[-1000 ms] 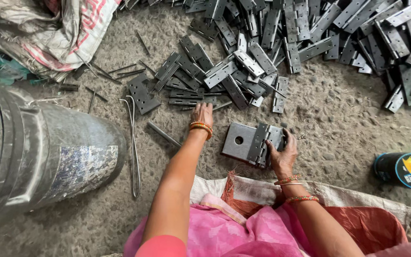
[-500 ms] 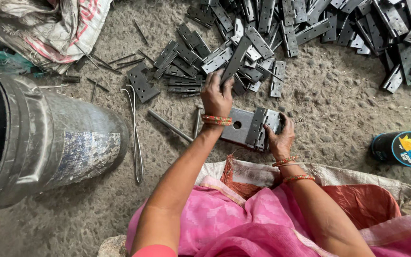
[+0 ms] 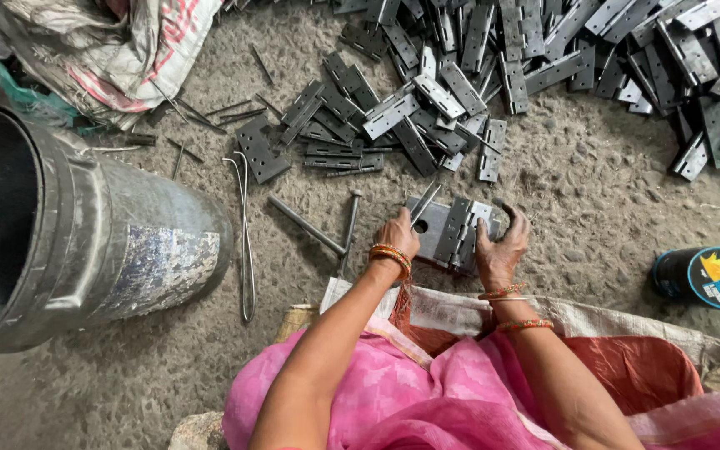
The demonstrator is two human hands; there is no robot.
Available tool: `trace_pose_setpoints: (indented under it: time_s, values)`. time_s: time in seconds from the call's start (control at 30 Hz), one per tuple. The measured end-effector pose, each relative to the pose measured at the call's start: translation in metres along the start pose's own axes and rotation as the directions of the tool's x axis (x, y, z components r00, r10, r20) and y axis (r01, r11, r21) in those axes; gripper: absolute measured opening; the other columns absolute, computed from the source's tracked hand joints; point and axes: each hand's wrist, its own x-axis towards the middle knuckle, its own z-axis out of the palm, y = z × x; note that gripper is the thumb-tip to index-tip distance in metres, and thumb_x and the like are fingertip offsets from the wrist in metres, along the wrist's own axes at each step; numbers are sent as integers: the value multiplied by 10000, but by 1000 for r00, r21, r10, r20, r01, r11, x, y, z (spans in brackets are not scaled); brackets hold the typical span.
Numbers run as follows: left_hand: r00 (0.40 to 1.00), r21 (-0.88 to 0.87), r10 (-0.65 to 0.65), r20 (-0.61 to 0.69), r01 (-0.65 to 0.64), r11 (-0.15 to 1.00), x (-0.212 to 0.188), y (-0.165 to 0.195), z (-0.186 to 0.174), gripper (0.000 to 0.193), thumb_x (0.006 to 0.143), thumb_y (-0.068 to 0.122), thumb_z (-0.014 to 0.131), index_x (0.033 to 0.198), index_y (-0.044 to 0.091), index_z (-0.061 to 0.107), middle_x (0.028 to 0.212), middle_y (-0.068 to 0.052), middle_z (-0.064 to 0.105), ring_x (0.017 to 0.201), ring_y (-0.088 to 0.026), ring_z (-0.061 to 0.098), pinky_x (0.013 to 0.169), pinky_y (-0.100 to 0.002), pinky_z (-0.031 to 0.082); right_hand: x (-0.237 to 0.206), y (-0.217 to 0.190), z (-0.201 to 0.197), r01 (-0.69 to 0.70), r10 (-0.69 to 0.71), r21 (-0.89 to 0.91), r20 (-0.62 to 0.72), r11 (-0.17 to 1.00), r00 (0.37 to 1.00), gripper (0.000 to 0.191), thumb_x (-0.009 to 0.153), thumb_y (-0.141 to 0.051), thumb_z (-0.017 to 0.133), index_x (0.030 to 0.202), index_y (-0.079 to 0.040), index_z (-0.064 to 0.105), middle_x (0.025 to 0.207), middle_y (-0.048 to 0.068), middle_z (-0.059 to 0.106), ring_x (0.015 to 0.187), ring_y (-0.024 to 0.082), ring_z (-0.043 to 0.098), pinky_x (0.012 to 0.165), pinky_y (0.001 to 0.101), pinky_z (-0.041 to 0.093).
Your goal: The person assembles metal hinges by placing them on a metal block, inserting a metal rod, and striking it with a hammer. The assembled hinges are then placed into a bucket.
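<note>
left hand pinches thin pin | right hand clamps hinge stack | pin slants over stack's left edge

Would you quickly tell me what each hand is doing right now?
Left hand: closed on a thin metal rod, resting at the metal block.
Right hand: gripping the hinge plates on the block's right side.

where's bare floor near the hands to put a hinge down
Bare concrete lies right of the right hand, up to the black round tin, below the grey metal hinge pile. Crowded: left of the left hand, metal rods and the grey metal drum.
</note>
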Motion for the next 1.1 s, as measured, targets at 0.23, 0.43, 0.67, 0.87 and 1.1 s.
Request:
trace_pose_setpoints:
  time_s: [0.23, 0.43, 0.67, 0.87, 1.1]
  values:
    - [974, -47, 217, -71, -221, 974, -34, 57, -11, 389, 967, 381, 616, 1082, 34, 485, 778, -279, 693, 697, -444, 696, 612, -525, 554, 27, -23, 14, -777, 442, 512, 638, 367, 630, 289, 1010, -204, 712, 1229, -44, 612, 1014, 43, 690, 832, 144, 669, 708, 303, 562]
    - [996, -371, 81, 40, -61, 927, -8, 38, 20, 535, 991, 540, 537, 1077, 17, 607, 808, -213, 728, 680, -346, 731, 629, -463, 562, 31, -11, 0, -893, 428, 440, 793, 92, 434, 173, 983, -181, 638, 1112, -66, 634, 897, 1, 699, 724, 115, 670, 611, 263, 577]
    - [957, -893, 264, 121, -11, 449, 20, 0, 51, 471, 1027, 369, 669, 1268, -35, 696, 1069, -62, 764, 916, -136, 665, 832, -303, 537, 31, -5, 2, -873, 319, 470, 814, 130, 486, 170, 1048, -200, 725, 1149, -78, 662, 859, -64, 606, 646, 36, 517, 494, 204, 410]
    - [995, -438, 99, -7, -92, 894, -6, 26, 2, 338, 1004, 348, 631, 1075, 35, 736, 846, -114, 740, 725, -219, 676, 683, -357, 518, 46, 6, -10, -830, 555, 541, 653, 134, 515, 263, 982, -238, 638, 1165, -50, 638, 965, 12, 737, 811, 125, 711, 685, 262, 616]
    - [928, 157, 290, 232, -330, 931, -55, 71, 11, 375, 1006, 380, 568, 1135, 29, 586, 1116, -198, 614, 1010, -363, 631, 822, -519, 524, 38, 38, -16, -877, 740, 384, 492, 289, 459, 382, 987, -375, 694, 1174, -44, 656, 1023, 64, 685, 777, 134, 631, 618, 277, 505]
